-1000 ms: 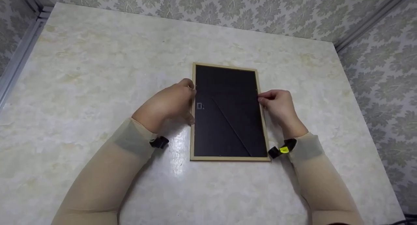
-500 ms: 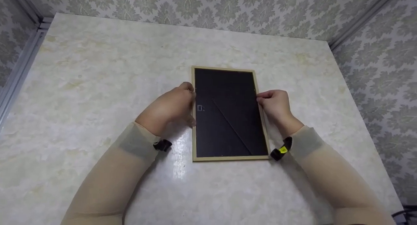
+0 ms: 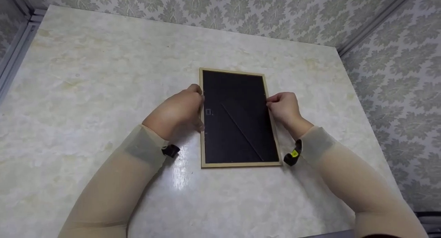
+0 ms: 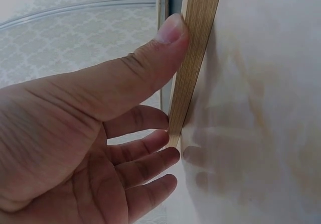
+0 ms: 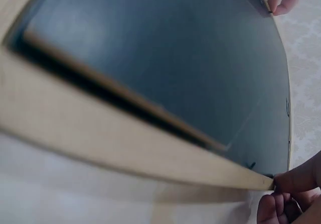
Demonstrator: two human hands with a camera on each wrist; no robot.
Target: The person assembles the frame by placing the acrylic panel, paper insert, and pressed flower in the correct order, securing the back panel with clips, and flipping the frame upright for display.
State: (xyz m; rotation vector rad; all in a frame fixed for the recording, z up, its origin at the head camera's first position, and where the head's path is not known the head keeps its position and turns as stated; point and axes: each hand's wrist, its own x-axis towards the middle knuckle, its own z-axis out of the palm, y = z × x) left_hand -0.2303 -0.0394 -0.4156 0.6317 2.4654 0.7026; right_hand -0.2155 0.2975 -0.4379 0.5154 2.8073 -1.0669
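Note:
A picture frame point(image 3: 237, 117) lies back side up on the table, with a light wooden rim and a black backing board. A diagonal line crosses the board, and a small pale mark sits near its left side. My left hand point(image 3: 179, 109) rests against the left rim. In the left wrist view its thumb point(image 4: 168, 35) touches the wooden side, and the loosely bent fingers point(image 4: 145, 166) lie at or near the edge. My right hand point(image 3: 286, 107) pinches the right rim above its middle. The right wrist view shows a dark gap beside the board's brown edge point(image 5: 125, 93).
The pale marbled table point(image 3: 113, 55) extends around the frame. Patterned wall covering point(image 3: 213, 7) stands behind it and along the right. A metal rail point(image 3: 15, 55) runs at the left. Dark cables point(image 3: 429, 220) show at the lower right.
The head view has shifted slightly, so the frame appears a little farther left. My right forearm has swung outward. Both hands keep their places on the rim.

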